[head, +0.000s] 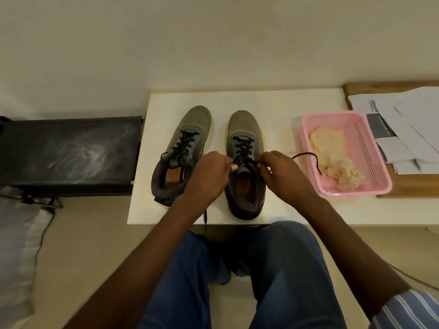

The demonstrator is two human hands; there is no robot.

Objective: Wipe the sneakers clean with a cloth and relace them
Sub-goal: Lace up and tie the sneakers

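Observation:
Two olive-and-grey sneakers stand side by side on the white table (285, 103), toes pointing away from me. The left sneaker (184, 148) is laced in black, with loose ends lying in its opening. At the top eyelets of the right sneaker (244, 138), my left hand (209, 176) and my right hand (282, 172) each pinch its black lace (243, 148). One free lace end (308, 155) curves right over the rim of the pink basket (370, 148). Another end hangs off the table's front edge below my left wrist. A crumpled yellow cloth (332, 150) lies in the basket.
A stack of white papers (408, 119) lies on a wooden surface at the far right, behind the basket. Left of the table stands a black folding cot or stool (69, 150). My knees in blue trousers are below the table's front edge.

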